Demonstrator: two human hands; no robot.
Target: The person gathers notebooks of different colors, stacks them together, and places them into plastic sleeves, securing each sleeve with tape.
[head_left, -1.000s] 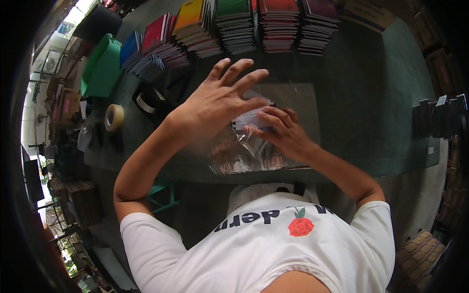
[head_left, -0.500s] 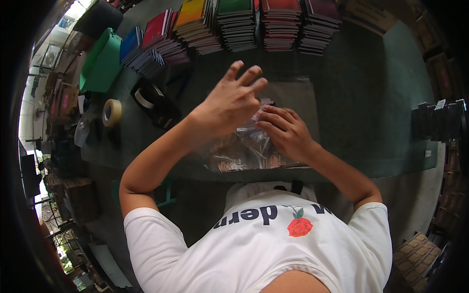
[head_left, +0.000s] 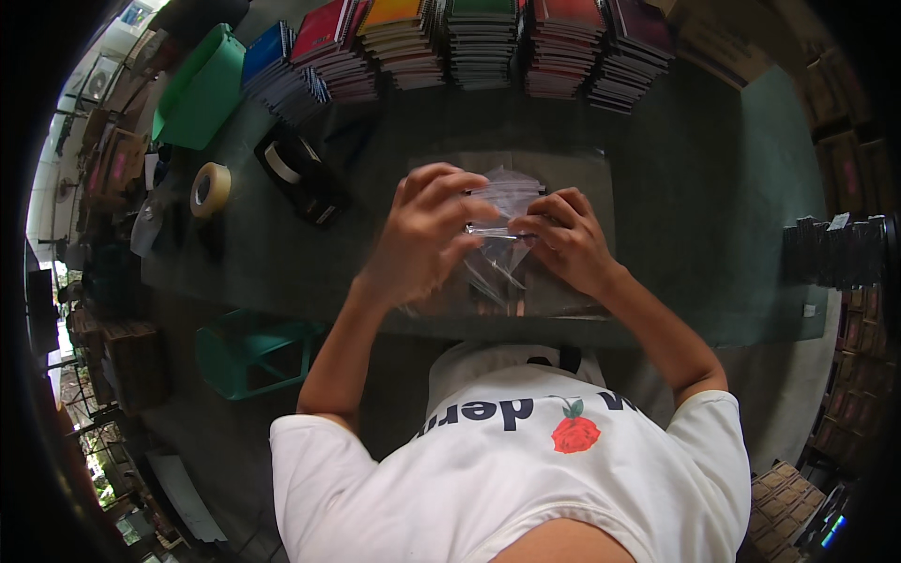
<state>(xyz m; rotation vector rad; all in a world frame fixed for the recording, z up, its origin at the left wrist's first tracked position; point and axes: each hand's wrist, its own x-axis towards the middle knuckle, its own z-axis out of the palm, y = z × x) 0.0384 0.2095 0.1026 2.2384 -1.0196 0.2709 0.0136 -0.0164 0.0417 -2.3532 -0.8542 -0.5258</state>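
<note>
A small packet in clear plastic film is held up between my hands over the dark table. The loose film hangs toward me in shiny creases, and I cannot make out what is inside. My left hand, slightly blurred, curves its fingers and thumb around the packet's left end. At the other end, the fingers of my right hand are closed on the lower right corner and film. Beneath both hands lies a flat, clear plastic sheet.
Stacks of coloured spiral notebooks line the far edge. To the left are a black tape dispenser, a tape roll and a green bin. A dark stack stands at the right edge. A green stool is below left.
My left hand has come down from above, where its fingers were spread, to the packet's left end. More of the packet shows between my hands. The whole view has shifted slightly.
</note>
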